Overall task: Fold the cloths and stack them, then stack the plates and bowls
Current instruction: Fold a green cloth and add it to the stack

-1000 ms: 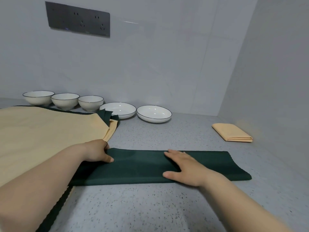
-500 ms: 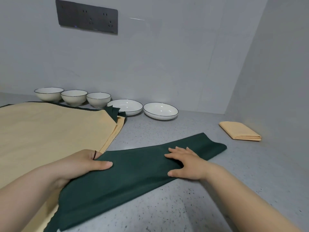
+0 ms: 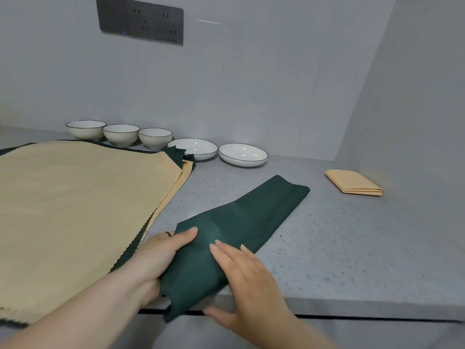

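Observation:
A dark green cloth [image 3: 254, 212], folded into a long strip, lies diagonally on the grey counter, its near end hanging over the front edge. My left hand [image 3: 161, 258] grips that near end from the left, thumb on top. My right hand [image 3: 247, 275] rests on the strip with straight fingers, thumb at the counter edge. A pile of unfolded beige and green cloths [image 3: 75, 210] is spread at the left. One folded beige cloth [image 3: 354, 182] sits at the right. Three white bowls [image 3: 120, 133] and two white plates [image 3: 242, 154] line the back wall.
The speckled grey counter [image 3: 339, 248] ends in a front edge just below my hands. Walls close in the back and the right side. A dark socket panel [image 3: 141, 20] is mounted on the back wall above the bowls.
The green strip has swung from lying crosswise to a diagonal, its near end pulled over the counter edge. Both hands moved toward me along it; the left now grips the end.

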Demonstrator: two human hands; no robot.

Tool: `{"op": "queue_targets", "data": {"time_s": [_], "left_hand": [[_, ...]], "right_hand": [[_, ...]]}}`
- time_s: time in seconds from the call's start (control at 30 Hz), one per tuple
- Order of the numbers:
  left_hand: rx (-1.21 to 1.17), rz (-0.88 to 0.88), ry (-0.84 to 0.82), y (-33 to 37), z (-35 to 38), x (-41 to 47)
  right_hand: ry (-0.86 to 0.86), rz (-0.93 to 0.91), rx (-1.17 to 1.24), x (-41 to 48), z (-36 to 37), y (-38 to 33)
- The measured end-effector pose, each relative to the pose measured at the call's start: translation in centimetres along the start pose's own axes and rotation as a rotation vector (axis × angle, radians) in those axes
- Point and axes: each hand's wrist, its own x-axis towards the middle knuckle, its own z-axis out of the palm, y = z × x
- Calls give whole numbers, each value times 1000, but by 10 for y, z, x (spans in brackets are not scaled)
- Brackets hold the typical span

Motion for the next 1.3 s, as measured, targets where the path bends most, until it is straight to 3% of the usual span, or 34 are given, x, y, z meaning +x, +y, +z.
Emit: {"op": "queue_targets", "data": {"time_s": [0.1,0.2,0.37,0.53,0.63,0.73,0.87,1.03,1.3], "left_hand": [[20,2,-6,-11,8,-18],[196,23,-68,-11,5,-29],[545,448,40,10,-15,4],[861,574,-257,7,12,54],[975,532,-412,5,31,69],[988,494,-428,7,35,71],[974,475,-460,2,31,77],[911,516,-306,-4,35,91],[746,515,-98,-11,41,100]], "right_hand": [[241,11,164,2,-4,-8],[243,10,271,-2,-16,-6],[201,131,589,-19,-34,10],[266,267,544,-19,-58,11],[233,524,688,-17,-74,12],[335,678,732,-9,-89,28],[357,734,782,29,-106,50],[247,828,777,77,-102,101],[139,1066,974,101,-59,153]]}}
